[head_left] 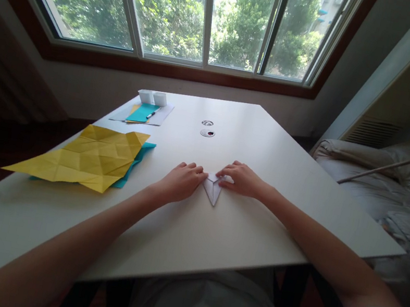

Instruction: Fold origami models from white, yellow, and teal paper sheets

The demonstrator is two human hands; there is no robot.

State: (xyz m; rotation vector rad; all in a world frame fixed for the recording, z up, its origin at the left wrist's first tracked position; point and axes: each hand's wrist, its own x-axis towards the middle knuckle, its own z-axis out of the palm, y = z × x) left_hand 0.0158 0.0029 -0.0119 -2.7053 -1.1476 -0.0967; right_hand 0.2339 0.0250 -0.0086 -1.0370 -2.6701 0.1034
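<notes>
Folded white paper (214, 187), pointed toward the near edge, lies mid white tabletop (238, 233). Left hand (181, 181) presses its left side, fingers curled; right hand (242, 178) pins its far right corner. Uneven pressure could skew the crease. Creased yellow sheet (89, 157) lies left.

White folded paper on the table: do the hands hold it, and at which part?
Both hands press the white folded paper flat on the table: left hand and right hand at its upper edge.

No lettering, label, brand or number is legible anywhere: the papers on the white surface (256, 131) show no readable print.
</notes>
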